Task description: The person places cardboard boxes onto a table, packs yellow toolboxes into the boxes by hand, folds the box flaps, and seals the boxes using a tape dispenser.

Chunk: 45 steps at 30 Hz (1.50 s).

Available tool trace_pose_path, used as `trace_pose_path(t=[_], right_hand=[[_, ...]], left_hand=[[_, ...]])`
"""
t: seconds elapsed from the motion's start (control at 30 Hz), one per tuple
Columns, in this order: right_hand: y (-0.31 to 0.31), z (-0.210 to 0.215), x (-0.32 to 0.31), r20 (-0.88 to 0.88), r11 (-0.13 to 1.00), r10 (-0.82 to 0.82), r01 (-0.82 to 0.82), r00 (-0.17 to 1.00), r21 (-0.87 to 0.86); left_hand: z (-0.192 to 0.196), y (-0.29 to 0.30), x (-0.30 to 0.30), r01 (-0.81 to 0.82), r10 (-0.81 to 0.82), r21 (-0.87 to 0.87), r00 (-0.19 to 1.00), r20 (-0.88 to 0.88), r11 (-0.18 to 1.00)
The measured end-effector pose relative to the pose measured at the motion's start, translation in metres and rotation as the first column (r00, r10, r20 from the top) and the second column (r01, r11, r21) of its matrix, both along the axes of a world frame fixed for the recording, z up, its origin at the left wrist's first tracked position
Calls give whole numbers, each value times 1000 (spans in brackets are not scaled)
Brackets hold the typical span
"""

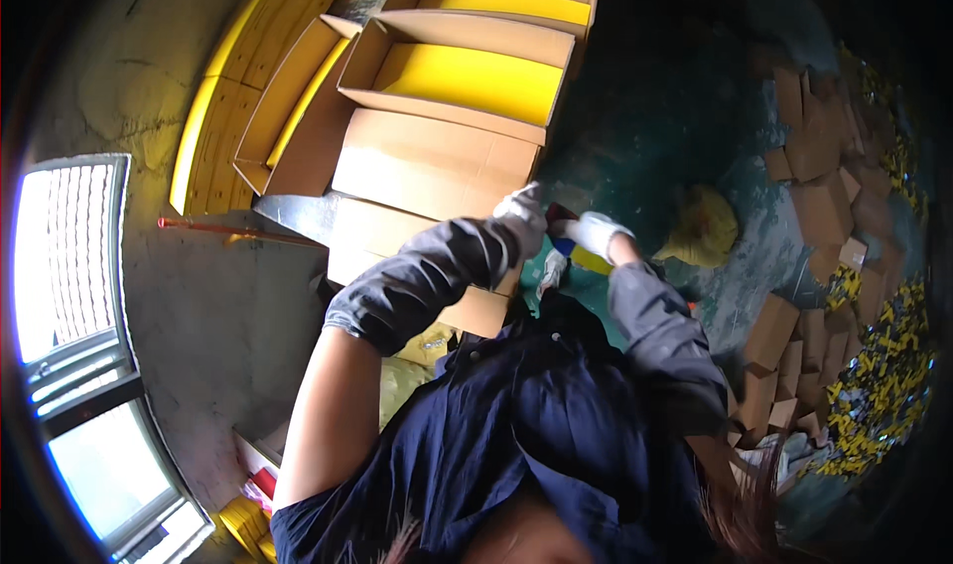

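Note:
My left hand (pixel 522 212), in a white glove, is at the right edge of a closed cardboard box (pixel 437 163). Its fingers are blurred and partly hidden, so their grip does not show. Just to the right, my right hand (pixel 596 232), also white-gloved, has its fingers closed at a small dark red and blue object (pixel 560 214). That object lies between the two hands, and its kind is too unclear to name. Grey sleeve covers run up both forearms. Below the right hand shows a patch of yellow.
Open cartons with yellow contents (pixel 476 75) stand beyond the closed box. Yellow boxes (pixel 223 127) are stacked along the left wall. A yellow sack (pixel 703 228) sits on the green floor to the right, near heaped cardboard (pixel 822 207) and scattered yellow pieces (pixel 884 385).

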State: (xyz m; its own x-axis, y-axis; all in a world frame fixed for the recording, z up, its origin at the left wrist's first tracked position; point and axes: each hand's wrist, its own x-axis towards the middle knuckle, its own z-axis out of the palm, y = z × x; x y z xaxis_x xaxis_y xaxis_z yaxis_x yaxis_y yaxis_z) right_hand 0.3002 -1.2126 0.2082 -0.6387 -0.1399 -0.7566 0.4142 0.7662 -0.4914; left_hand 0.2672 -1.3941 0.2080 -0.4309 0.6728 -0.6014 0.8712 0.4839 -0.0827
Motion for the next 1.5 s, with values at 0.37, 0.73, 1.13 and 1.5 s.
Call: trace_pose_path(t=[0.37,0.73,1.13,1.5], right_hand=[[27,43,-58,-840,970,-200,223,505,-97],[-48,36,-203,-771,877,440,-404,461,259],[-20,106,-137,-113,389,-640,194,760,-901],[-13,92,-205,26,457,-345,191,938,-869]], left_hand=[[100,-217,-173,-686,948,654,228,-223,318],[119,-158,-229,-577,573,-4,809,134,816],[18,-158,-261,-127,539,791,794,-280,598],[5,-181,-206,-122,466,934,883,-52,335]])
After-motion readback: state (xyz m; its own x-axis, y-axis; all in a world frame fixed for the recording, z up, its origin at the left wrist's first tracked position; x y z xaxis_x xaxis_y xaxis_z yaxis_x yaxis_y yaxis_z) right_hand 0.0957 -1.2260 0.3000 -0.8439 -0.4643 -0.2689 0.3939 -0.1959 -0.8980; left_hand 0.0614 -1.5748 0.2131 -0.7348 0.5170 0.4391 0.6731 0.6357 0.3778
